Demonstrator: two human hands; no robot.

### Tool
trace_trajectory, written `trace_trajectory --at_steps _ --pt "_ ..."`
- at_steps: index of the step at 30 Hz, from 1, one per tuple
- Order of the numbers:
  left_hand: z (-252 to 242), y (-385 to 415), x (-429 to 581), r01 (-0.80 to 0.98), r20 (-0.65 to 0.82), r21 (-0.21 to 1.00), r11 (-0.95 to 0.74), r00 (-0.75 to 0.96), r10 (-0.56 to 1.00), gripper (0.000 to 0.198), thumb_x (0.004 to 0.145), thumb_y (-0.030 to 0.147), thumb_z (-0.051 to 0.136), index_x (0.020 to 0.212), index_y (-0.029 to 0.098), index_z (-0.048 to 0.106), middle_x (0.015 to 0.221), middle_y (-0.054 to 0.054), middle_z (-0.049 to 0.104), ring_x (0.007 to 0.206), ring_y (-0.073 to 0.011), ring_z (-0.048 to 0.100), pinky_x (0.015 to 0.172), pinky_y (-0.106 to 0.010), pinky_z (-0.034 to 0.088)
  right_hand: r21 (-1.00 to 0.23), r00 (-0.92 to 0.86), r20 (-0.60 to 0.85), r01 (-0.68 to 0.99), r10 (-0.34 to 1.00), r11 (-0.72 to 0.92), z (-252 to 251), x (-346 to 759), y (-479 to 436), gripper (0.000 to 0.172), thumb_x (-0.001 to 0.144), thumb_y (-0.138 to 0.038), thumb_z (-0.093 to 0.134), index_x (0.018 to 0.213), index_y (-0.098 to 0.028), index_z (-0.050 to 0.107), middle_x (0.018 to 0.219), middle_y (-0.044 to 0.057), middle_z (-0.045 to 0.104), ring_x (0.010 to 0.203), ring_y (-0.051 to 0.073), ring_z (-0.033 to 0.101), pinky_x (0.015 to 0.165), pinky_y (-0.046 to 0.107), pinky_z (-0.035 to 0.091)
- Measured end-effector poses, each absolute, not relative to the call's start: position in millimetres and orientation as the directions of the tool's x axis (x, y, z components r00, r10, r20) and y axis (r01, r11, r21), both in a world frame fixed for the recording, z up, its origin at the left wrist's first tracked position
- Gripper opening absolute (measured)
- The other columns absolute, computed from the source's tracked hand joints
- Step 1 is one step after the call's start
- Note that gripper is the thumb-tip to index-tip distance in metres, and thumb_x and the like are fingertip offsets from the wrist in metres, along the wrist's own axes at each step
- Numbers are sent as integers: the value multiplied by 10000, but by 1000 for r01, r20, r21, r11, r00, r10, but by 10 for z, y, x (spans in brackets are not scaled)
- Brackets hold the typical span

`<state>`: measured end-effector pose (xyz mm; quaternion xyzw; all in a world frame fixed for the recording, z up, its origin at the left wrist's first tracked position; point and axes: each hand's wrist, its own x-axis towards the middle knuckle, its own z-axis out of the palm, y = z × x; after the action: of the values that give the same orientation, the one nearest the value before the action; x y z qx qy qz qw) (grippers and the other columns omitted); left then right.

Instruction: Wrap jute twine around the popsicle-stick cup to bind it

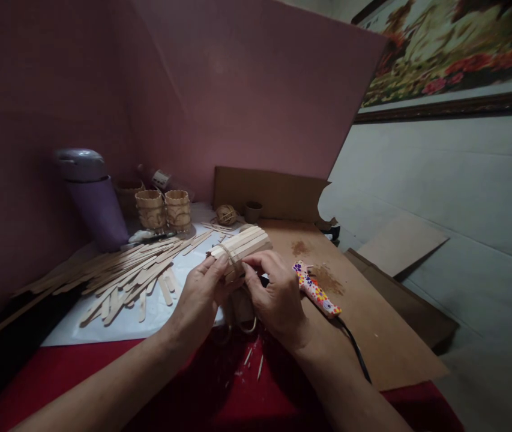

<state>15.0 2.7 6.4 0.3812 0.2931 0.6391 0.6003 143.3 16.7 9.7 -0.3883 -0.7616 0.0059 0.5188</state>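
A small cylinder of pale wooden craft sticks (pixel 247 241) lies tilted between my hands, with a twine band (pixel 232 257) around it. My left hand (pixel 206 282) is closed around its left end, thumb on top. Beside the band, my right hand (pixel 276 291) pinches at the cylinder's near side, fingertips close together on what looks like the twine. My fingers hide its underside. Below my hands, scissor handles (pixel 249 327) partly show. A flower-patterned glue gun (pixel 316 291) rests on the cardboard to the right of my right hand.
Many loose craft sticks (pixel 143 270) fan out over white paper (pixel 71 327) at left. Two stick cups (pixel 177 210), a purple tumbler (pixel 96 207) and a twine ball (pixel 226 215) stand behind. The glue gun's black cord (pixel 355 348) crosses the brown cardboard (pixel 386 342). Wood slivers (pixel 260 366) lie on red cloth.
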Motion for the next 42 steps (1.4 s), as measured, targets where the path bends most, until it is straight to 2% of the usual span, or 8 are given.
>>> trace_trajectory --at_steps 4,12,14,17,23,29,34,42 --pt "36 32 146 -528 140 843 -101 35 990 194 824 344 652 833 154 686 842 -42 683 806 -155 619 793 -290 517 -424 -153 785 572 600 702 111 1430 152 88 886 -178 562 838 -191 634 817 43 679 788 178 623 684 291 483" --pt "98 -10 179 -584 116 808 -80 25 993 136 754 213 697 879 160 701 814 -25 685 753 -141 626 744 -259 517 -409 -149 788 598 597 689 101 1419 134 100 890 -184 570 816 -177 637 772 41 677 735 169 615 640 284 461" --pt "95 -10 181 -598 123 796 -92 12 992 85 771 244 699 796 163 688 724 0 651 693 -122 603 729 -248 516 -405 -146 794 597 590 693 98 1416 132 105 892 -185 569 812 -177 636 766 39 678 728 166 611 638 283 460" --pt "70 0 178 -581 148 805 -117 7 989 199 823 325 670 705 165 660 688 13 629 657 -99 577 742 -232 508 -403 -141 803 586 579 703 92 1411 131 102 890 -174 575 810 -174 638 761 38 679 722 163 610 645 281 460" --pt "23 21 181 -527 167 840 -130 24 986 202 841 352 652 804 161 707 805 -26 690 802 -137 630 815 -251 495 -445 -120 787 569 605 691 86 1409 133 104 885 -182 598 794 -161 644 740 39 686 697 162 624 636 271 458" --pt "26 4 183 -517 155 850 -99 66 986 198 853 340 643 856 154 711 782 -21 667 747 -109 602 715 -202 480 -524 -88 730 565 678 638 68 1399 135 106 875 -183 582 785 -178 636 737 31 691 700 160 640 638 261 467" --pt "33 -10 184 -515 122 854 -73 61 991 224 832 357 665 753 148 690 676 7 614 638 -83 551 627 -175 463 -501 -68 750 590 658 633 51 1382 136 99 846 -139 580 762 -175 617 710 25 671 688 162 627 627 264 461" --pt "6 30 189 -490 133 866 -97 40 990 239 838 363 653 895 145 732 822 -49 705 770 -134 636 790 -246 500 -394 -158 789 610 593 687 91 1423 135 129 904 -169 550 799 -172 625 746 36 671 701 164 610 643 279 449"
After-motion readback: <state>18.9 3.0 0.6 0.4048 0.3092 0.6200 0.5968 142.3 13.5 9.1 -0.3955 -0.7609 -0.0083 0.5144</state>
